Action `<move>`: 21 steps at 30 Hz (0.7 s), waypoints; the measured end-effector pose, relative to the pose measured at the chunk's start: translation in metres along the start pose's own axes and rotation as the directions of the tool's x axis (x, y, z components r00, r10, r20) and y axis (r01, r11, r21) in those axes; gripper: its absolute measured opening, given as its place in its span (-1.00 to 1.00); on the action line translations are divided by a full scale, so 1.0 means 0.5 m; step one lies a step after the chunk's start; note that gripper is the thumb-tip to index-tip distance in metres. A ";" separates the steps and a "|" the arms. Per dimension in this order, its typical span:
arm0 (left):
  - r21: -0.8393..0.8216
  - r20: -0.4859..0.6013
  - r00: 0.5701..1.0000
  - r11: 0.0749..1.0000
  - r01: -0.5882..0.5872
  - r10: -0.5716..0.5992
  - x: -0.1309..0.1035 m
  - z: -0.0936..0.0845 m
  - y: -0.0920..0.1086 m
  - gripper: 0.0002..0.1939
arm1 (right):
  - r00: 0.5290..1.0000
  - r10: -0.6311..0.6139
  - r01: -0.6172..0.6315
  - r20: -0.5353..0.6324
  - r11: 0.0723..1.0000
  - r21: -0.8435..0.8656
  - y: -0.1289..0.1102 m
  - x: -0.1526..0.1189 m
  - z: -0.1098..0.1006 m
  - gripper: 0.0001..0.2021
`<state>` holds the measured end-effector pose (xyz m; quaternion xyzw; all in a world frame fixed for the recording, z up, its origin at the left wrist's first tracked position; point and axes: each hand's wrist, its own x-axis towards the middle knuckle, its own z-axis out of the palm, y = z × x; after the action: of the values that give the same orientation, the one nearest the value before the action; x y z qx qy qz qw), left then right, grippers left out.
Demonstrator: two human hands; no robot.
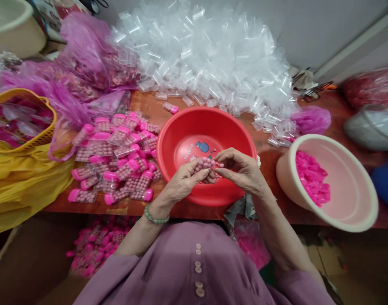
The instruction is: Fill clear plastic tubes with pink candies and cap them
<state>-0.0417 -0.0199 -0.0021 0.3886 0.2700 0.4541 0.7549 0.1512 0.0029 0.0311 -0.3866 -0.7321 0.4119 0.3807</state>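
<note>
Bead filling at the bench (143, 106), seen from above. The bead cluster (206, 164), a short, compact group of pink beads, is held above the near right part of a red basin (168, 146). Its long axis runs roughly left to right across the view, nearly level; one end lies at the left fingers, the other points toward the right hand (244, 171). Whether a clear wall encloses the beads is too small to tell. The left hand (184, 180) has its grip clamped on the cluster, thumb along the near side. The right hand's thumb and fingers are bent at the cluster's right end; whether this grip is closed on beads cannot be told. A green bracelet (156, 219) circles the left wrist.

Left of the basin, filled bottles (119, 156) with pink caps lie heaped, their axes in mixed directions. Just beyond the basin's far rim, a single filled bottle (170, 107) lies on its side, its capped end pointing right and slightly toward the wearer. Behind rises a large pile of clear containers (203, 55). At right, a cream tub (353, 190) carries bright pink pieces (311, 178); at far left stands a yellow basket (50, 120).
</note>
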 end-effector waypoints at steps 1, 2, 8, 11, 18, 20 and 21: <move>-0.010 -0.008 1.000 1.000 0.003 -0.003 0.002 -0.002 -0.003 -0.71 | 1.000 0.009 -0.009 -0.002 1.000 -0.024 0.004 -0.001 -0.001 -0.81; -0.018 -0.013 1.000 1.000 0.006 -0.006 0.003 -0.003 -0.004 -0.72 | 1.000 -0.001 0.001 -0.003 0.998 -0.062 0.007 0.000 -0.003 -0.78; -0.042 -0.077 0.996 0.998 0.035 -0.039 0.007 -0.005 0.004 -0.68 | 0.987 -0.142 0.159 0.078 0.947 -0.278 -0.016 0.015 -0.006 -0.46; -0.014 -0.040 0.999 1.000 0.018 -0.018 0.008 -0.006 0.006 -0.66 | 0.978 -0.169 0.196 0.125 0.950 -0.244 -0.018 0.019 0.001 -0.59; -0.001 0.131 0.988 0.997 0.081 -0.080 0.008 -0.007 0.012 -0.70 | 0.967 -0.141 0.158 0.211 0.985 -0.066 -0.010 0.038 -0.013 -0.79; -0.016 0.128 0.987 0.994 0.104 -0.101 0.007 -0.007 0.014 -0.70 | 0.948 -0.050 0.058 0.315 0.998 -0.015 -0.015 0.047 -0.018 -0.78; -0.023 0.124 0.986 0.993 0.113 -0.110 0.007 -0.006 0.014 -0.71 | 0.933 0.001 -0.008 0.360 1.000 0.019 -0.016 0.050 -0.019 -0.76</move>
<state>-0.0459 -0.0134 0.0018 0.3884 0.2377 0.3905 0.8001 0.1472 0.0248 0.0479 -0.3024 -0.7844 0.4838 0.2432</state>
